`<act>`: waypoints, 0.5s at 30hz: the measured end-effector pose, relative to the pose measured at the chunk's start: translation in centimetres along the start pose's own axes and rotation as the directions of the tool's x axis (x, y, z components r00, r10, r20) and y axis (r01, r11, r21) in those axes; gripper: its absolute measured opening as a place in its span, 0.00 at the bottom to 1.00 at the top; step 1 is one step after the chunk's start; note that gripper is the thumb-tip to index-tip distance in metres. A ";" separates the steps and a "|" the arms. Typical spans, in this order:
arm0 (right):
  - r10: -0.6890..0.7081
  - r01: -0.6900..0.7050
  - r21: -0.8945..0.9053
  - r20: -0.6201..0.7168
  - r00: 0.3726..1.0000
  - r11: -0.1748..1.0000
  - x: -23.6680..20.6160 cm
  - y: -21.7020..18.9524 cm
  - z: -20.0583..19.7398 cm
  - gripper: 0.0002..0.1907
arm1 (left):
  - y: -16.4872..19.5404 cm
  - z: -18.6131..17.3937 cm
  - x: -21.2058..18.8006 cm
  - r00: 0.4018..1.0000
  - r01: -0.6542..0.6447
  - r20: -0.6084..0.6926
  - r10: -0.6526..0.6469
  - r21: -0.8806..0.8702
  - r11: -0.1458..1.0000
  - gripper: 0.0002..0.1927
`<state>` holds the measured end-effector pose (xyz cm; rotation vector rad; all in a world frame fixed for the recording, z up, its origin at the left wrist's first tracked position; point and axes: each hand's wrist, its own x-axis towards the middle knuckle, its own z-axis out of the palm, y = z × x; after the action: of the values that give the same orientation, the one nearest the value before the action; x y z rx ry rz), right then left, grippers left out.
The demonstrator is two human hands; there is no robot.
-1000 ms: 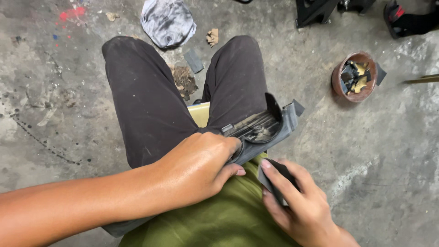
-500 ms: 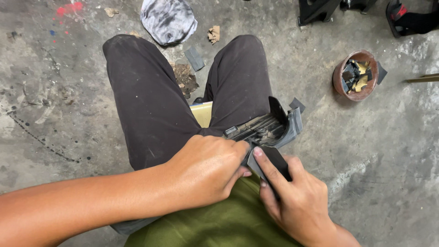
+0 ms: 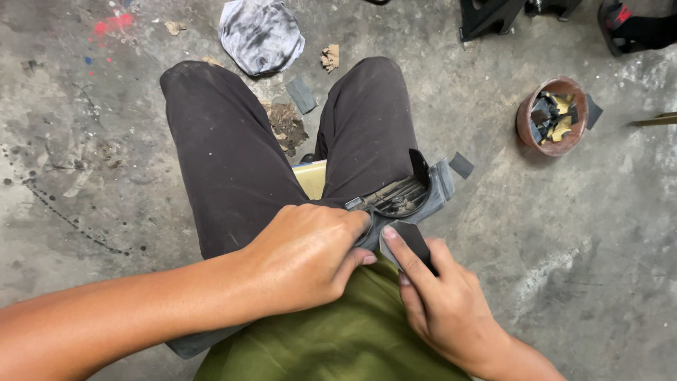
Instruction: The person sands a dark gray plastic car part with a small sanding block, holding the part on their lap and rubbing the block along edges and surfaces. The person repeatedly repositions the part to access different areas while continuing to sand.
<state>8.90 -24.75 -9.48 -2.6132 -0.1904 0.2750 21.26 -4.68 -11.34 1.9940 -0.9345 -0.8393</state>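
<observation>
Grey sandpaper [image 3: 412, 243], a small folded piece, is pinched in the right hand [image 3: 441, 303] against the lap. Just beside it the left hand [image 3: 307, 257] clamps a grey curved part [image 3: 419, 194] on the right thigh. Farther out on the concrete floor [image 3: 92, 162] sit a brown bowl of scraps [image 3: 553, 116] and a grey rag [image 3: 261, 35].

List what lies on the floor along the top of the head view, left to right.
Red paint mark → grey rag → small cardboard scrap → black stand → brown bowl of scraps.
</observation>
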 end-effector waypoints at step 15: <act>0.091 -0.108 0.297 0.070 0.993 0.949 0.6 -1.3 -0.5 0.30 | 0.1 0.1 -0.1 0.998 -0.030 -0.052 0.029 -0.015 0.999 0.15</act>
<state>9.49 -23.71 -8.51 -2.3167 -0.0307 0.3813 21.08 -4.65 -11.30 1.9745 -0.9225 -0.7729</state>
